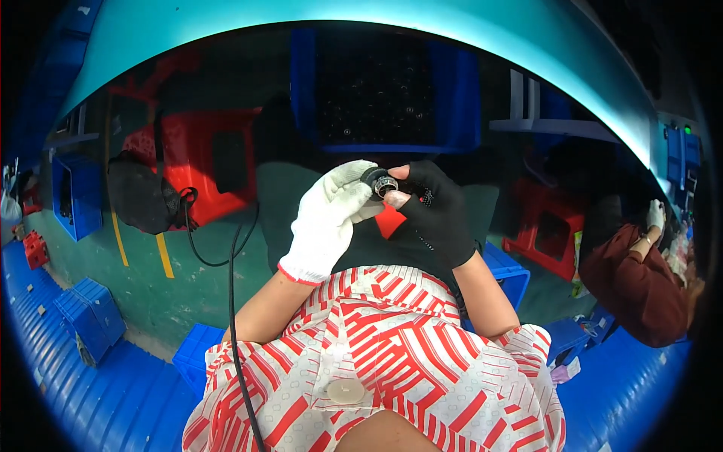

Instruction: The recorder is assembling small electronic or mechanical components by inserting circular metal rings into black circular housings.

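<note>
A small round black part (371,175) with a shiny ring-shaped face sits between my hands, in front of my lap. My left hand (322,218), in a white knit glove with a red cuff, is closed around its left side. Gripping the part from the right, my right hand (443,215) wears a black glove that leaves the thumb and a fingertip bare. What exactly the part is cannot be made out. Beyond my hands, a blue crate (403,148) holds many small dark pieces with a few bright glints.
A teal table edge (361,13) curves across the far side. Red stools (215,166) stand to the left and right, with a black bag (139,192) by the left one. A black cable (232,316) hangs at my left. Another person (633,279) works at the right.
</note>
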`<control>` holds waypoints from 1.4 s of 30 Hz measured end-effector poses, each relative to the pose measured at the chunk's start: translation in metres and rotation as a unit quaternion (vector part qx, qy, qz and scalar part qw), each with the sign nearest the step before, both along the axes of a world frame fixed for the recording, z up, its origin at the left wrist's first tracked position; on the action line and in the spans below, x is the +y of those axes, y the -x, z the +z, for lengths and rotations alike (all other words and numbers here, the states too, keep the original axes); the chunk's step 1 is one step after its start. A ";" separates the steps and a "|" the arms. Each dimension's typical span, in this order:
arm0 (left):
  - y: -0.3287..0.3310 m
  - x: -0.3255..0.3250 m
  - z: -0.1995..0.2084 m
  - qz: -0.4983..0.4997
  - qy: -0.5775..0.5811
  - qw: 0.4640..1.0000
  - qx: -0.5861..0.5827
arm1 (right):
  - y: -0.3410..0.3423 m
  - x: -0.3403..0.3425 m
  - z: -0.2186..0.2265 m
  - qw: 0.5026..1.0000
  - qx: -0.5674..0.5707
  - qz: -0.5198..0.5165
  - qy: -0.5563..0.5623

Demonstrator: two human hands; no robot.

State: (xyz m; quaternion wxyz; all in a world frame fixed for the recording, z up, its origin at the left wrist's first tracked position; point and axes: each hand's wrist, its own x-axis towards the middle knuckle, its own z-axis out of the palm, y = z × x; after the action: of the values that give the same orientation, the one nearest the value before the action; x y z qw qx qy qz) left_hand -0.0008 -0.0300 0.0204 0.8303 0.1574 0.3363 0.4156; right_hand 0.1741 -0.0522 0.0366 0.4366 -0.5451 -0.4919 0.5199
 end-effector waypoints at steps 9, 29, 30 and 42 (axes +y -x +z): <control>-0.002 -0.002 -0.001 -0.004 -0.002 1.000 0.014 | -0.010 0.000 -0.006 0.996 -0.046 0.030 -0.068; -0.014 -0.017 0.015 0.065 -0.138 0.973 0.175 | 0.005 -0.007 -0.008 0.933 -0.291 0.092 -0.191; -0.011 -0.014 0.013 0.002 -0.159 0.966 0.205 | 0.005 -0.008 -0.010 0.926 -0.306 0.097 -0.198; -0.004 -0.013 0.018 -0.086 -0.162 0.910 0.372 | 0.003 -0.003 -0.011 0.943 -0.255 0.136 -0.166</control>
State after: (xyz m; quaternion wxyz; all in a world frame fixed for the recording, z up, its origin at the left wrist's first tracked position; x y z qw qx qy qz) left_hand 0.0032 -0.0429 0.0385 0.6406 0.4614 0.5339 0.3029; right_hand 0.1711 -0.0556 0.0261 0.3057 -0.5076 -0.7353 0.3289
